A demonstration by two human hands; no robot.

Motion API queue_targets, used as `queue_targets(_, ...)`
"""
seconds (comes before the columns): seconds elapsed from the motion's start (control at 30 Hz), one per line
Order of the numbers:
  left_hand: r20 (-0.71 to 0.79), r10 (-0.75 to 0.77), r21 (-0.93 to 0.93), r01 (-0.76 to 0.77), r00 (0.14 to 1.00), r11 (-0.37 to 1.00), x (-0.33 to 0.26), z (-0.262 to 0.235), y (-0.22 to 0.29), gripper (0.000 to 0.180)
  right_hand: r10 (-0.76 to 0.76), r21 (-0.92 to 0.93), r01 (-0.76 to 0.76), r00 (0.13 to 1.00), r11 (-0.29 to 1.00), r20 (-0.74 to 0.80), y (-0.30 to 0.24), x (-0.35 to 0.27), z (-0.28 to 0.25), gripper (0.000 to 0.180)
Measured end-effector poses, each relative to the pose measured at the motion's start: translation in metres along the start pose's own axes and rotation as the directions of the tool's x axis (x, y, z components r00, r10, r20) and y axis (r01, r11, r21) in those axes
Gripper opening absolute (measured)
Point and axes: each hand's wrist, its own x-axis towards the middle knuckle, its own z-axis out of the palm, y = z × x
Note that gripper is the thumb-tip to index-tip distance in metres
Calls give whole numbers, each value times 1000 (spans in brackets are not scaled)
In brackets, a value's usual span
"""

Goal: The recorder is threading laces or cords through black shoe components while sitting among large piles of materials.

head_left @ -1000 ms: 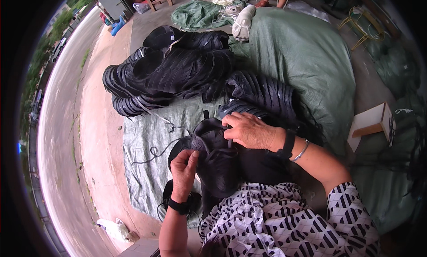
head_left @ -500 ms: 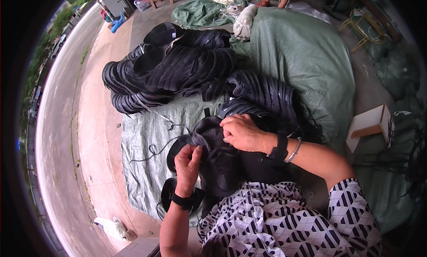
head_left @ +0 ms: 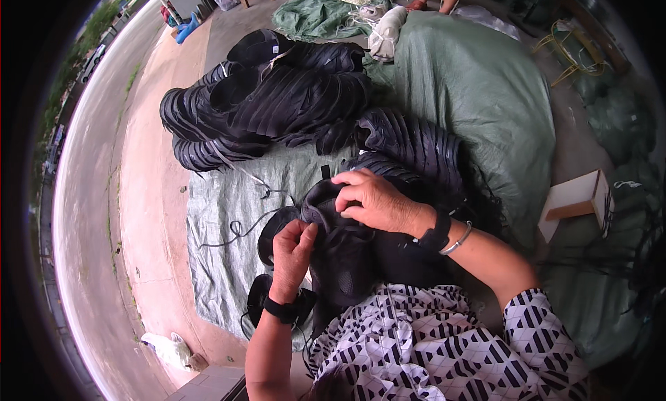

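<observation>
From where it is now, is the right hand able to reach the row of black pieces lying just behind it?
Probably yes. The right hand rests on the black piece on the lap, and the row of black pieces lies just beyond its knuckles on the green tarp, with nothing between them.

Left hand, right hand pinching

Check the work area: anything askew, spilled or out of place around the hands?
Nothing looks damaged. Both hands, left hand and right hand, grip the black shoe upper on the lap. The only untidy spot: loose black laces trail across the green tarp, away from the stacked black uppers.
</observation>
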Motion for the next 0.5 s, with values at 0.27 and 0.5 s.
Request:
queue_targets(0.27,81,348,500,-341,934,796,16,-3,7,20,67,179,-51,994,982,-87,0,1,38,17)
queue_targets(0.5,215,-125,-60,141,969,988,16,-12,3,24,55,35,-51,993,998,-105,-6,7,37,10)
